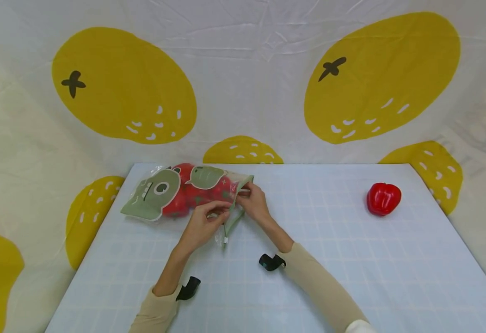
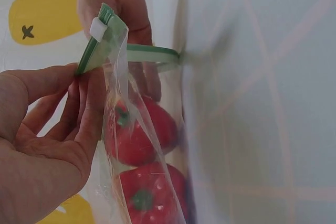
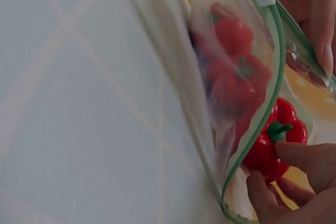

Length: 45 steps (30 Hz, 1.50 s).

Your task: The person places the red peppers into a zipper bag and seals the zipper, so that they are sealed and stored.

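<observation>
A clear zip bag (image 1: 153, 196) with a green cartoon face lies at the table's back left, several red bell peppers (image 1: 176, 206) inside. My left hand (image 1: 203, 224) pinches the green-edged rim (image 2: 90, 51) between thumb and fingers, near the white slider (image 2: 98, 29). At the parted mouth, my right hand (image 1: 254, 202) has its fingers inside. The right wrist view shows its thumb and fingertips gripping a red bell pepper (image 3: 286, 114) by its green stem end. In the head view, the bag's rim and the hand hide that pepper.
Another red bell pepper (image 1: 383, 199) sits alone toward the right of the white table (image 1: 330, 277). Behind the table hangs a white cloth (image 1: 251, 92) printed with yellow fruit. Black wrist cameras stick out from both sleeves.
</observation>
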Each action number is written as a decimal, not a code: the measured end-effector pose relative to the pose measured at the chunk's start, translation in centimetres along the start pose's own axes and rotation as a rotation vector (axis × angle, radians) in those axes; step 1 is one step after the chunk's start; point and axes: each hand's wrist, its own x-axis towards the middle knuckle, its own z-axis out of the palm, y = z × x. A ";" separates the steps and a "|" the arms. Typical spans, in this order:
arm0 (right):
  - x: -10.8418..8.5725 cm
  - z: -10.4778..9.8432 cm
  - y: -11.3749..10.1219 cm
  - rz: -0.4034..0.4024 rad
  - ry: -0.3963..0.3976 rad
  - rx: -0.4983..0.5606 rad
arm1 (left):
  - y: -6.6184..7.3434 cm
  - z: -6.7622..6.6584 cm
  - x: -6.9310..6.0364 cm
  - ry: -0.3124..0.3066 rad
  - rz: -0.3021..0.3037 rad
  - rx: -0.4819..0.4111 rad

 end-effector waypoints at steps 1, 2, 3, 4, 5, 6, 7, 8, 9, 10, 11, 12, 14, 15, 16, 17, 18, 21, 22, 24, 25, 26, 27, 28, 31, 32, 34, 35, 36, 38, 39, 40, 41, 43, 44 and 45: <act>0.1 0.2 0.0 0.011 0.004 0.003 | 0.0 0.0 0.0 0.001 0.001 0.003; 0.2 0.3 0.0 0.020 0.006 0.005 | 0.1 0.0 0.0 0.002 0.001 0.004; 0.3 0.5 0.0 0.032 0.010 0.003 | 0.1 0.0 0.0 0.003 0.001 0.007; 0.3 0.6 0.0 0.042 0.013 0.002 | 0.2 0.0 0.0 0.003 0.002 0.009; 0.4 0.8 0.0 0.051 0.016 0.002 | 0.2 -0.1 0.0 0.004 0.003 0.011; 0.4 0.9 0.0 0.062 0.018 0.004 | 0.2 -0.1 0.0 0.003 0.005 0.012; 0.4 1.0 0.0 0.072 0.021 0.000 | 0.2 0.0 0.0 0.003 0.003 0.013; 0.5 1.1 -0.1 0.079 0.022 -0.003 | 0.2 0.0 0.0 0.002 0.003 0.013; 0.5 1.2 -0.1 0.088 0.022 -0.005 | 0.2 0.0 0.0 0.001 0.003 0.015; 0.5 1.2 -0.1 0.096 0.018 -0.004 | 0.2 0.0 0.0 0.000 0.004 0.014; 0.6 1.3 -0.1 0.103 0.009 0.003 | 0.1 0.0 0.0 0.000 0.005 0.018; 0.7 1.4 -0.1 0.110 -0.002 0.011 | 0.1 0.0 0.0 0.001 0.006 0.022; 0.8 1.4 0.1 0.117 -0.028 0.026 | 0.1 -0.1 -0.1 0.003 0.004 0.032; 0.8 1.4 0.1 0.123 -0.041 0.036 | 0.1 -0.1 -0.1 0.005 0.002 0.038; 0.8 1.4 0.2 0.129 -0.054 0.047 | 0.1 0.0 -0.1 0.004 -0.001 0.040; 0.8 1.3 0.2 0.134 -0.063 0.057 | 0.1 0.0 -0.2 0.003 -0.003 0.042; 0.8 1.2 0.2 0.137 -0.067 0.059 | 0.1 0.0 -0.2 0.002 -0.006 0.040; 0.6 0.9 0.2 0.139 -0.078 0.078 | 0.1 0.0 -0.2 -0.005 -0.007 0.028; 0.5 0.8 0.2 0.133 -0.082 0.082 | 0.1 0.1 -0.2 -0.006 -0.006 0.024; 0.3 0.5 0.2 0.118 -0.096 0.096 | 0.0 0.1 -0.2 -0.004 -0.005 0.017; 0.2 0.4 0.3 0.111 -0.107 0.102 | 0.0 0.1 -0.2 -0.004 -0.006 0.014; 0.1 0.2 0.3 0.106 -0.118 0.108 | 0.0 0.1 -0.1 -0.003 -0.007 0.011; 0.0 0.1 0.3 0.102 -0.130 0.111 | 0.0 0.1 -0.2 -0.002 -0.009 0.011; 0.0 -0.1 0.3 0.101 -0.141 0.113 | -0.1 0.1 -0.2 0.000 -0.011 0.010; -0.3 -0.5 0.4 0.095 -0.172 0.106 | 0.0 0.1 -0.2 0.002 -0.011 0.014; -0.4 -0.6 0.4 0.094 -0.181 0.097 | 0.0 0.1 -0.2 0.003 -0.008 0.018; -0.6 -0.9 0.2 0.084 -0.188 0.069 | 0.1 0.1 -0.3 0.005 -0.006 0.028; -0.7 -1.1 0.2 0.076 -0.188 0.053 | 0.0 0.1 -0.3 0.005 -0.006 0.033; -0.8 -1.3 0.1 0.072 -0.188 0.040 | 0.1 0.1 -0.3 0.005 -0.005 0.036; -1.0 -1.6 -0.1 0.063 -0.188 0.014 | 0.0 0.1 -0.3 0.004 -0.003 0.036; -1.1 -1.8 -0.2 0.057 -0.188 0.007 | 0.0 0.1 -0.3 0.005 -0.002 0.036; -1.1 -2.0 -0.2 0.051 -0.190 0.003 | 0.0 0.1 -0.3 0.005 0.000 0.032; -1.2 -2.2 -0.2 0.043 -0.193 0.000 | 0.0 0.1 -0.3 0.005 0.001 0.031; -1.3 -2.6 -0.2 0.028 -0.199 -0.004 | 0.0 0.1 -0.4 0.004 0.004 0.024; -1.3 -2.9 -0.1 0.021 -0.201 -0.004 | 0.0 0.1 -0.4 0.003 0.005 0.023; -1.4 -3.1 -0.1 0.011 -0.202 -0.002 | 0.0 0.1 -0.4 0.004 0.004 0.025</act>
